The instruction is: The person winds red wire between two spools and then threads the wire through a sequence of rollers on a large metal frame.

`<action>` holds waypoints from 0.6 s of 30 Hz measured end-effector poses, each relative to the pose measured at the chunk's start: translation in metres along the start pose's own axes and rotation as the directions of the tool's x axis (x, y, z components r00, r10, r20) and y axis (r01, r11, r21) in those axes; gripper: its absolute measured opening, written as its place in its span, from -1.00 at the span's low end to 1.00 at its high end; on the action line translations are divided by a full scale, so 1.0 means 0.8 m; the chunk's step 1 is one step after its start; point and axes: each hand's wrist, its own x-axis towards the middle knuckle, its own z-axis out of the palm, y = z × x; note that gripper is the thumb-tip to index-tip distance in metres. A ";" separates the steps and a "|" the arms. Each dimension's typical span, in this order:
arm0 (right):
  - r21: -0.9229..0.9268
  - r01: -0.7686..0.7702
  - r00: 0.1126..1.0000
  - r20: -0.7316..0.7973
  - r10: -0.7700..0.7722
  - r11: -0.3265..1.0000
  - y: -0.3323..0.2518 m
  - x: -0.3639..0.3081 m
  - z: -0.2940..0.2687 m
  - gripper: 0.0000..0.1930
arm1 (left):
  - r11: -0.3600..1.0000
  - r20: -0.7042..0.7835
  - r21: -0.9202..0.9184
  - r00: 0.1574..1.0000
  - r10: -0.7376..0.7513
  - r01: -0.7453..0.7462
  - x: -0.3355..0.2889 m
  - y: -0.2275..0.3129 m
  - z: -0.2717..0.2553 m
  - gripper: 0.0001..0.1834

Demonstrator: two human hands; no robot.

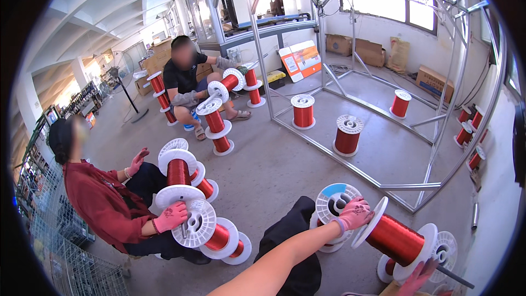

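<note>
My left hand, in a pink glove, grips the near white flange of a large spool of red copper wire that lies tilted on its side. My right hand, also in a pink glove, is at the lower edge and holds the spool's other flange from below. A dark rod sticks out past the far flange. Behind my left hand stands another spool with a white and blue flange. My dark trouser leg is below my left forearm.
A person in a red top sits at left handling several spools. Another person in black sits further back with spools. A metal frame stands on the concrete floor with single spools inside. Wire cages are at lower left.
</note>
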 end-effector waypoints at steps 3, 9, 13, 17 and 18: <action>-0.045 0.257 0.960 -0.106 -0.260 0.965 -0.010 0.048 0.015 -0.42 | 1.000 0.010 -0.019 1.000 -0.003 0.003 -0.001 0.001 -0.003 -0.59; -0.462 -0.249 0.965 -0.044 0.258 0.851 0.142 -0.005 -0.001 -0.44 | 1.000 0.008 -0.024 1.000 -0.010 0.010 0.001 0.004 -0.009 -0.59; -0.829 0.289 0.952 0.301 -0.053 0.479 0.188 -0.041 -0.043 -0.48 | 0.993 0.044 0.117 0.999 -0.001 -0.004 0.001 0.005 -0.008 -0.59; 0.077 0.133 0.989 0.058 -0.138 0.988 0.113 0.031 -0.046 -0.46 | 1.000 0.003 0.019 1.000 0.021 -0.021 0.003 0.004 -0.009 -0.60; 0.196 0.146 0.988 0.023 -0.154 0.970 0.090 0.056 -0.038 -0.45 | 0.999 -0.006 0.032 0.999 0.041 -0.041 0.004 0.003 -0.008 -0.60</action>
